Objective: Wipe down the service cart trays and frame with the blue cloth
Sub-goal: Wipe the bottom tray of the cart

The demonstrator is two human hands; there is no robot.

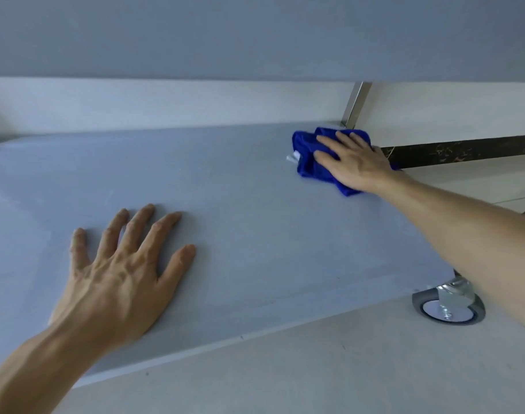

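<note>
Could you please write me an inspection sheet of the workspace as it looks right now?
Surface: grey lower tray of the cart, bare apart from the hands and cloth; another tray overhangs above.
Job's things: blue cloth bunched at the far right corner, beside the metal post.
Clutter: nothing seen.
Grips: right hand pressed flat on the cloth, fingers straight; left hand spread flat on the tray, holding nothing.
Cables: nothing seen.
Surroundings: caster wheel under the near right corner; pale floor; dark baseboard strip along the wall.
</note>
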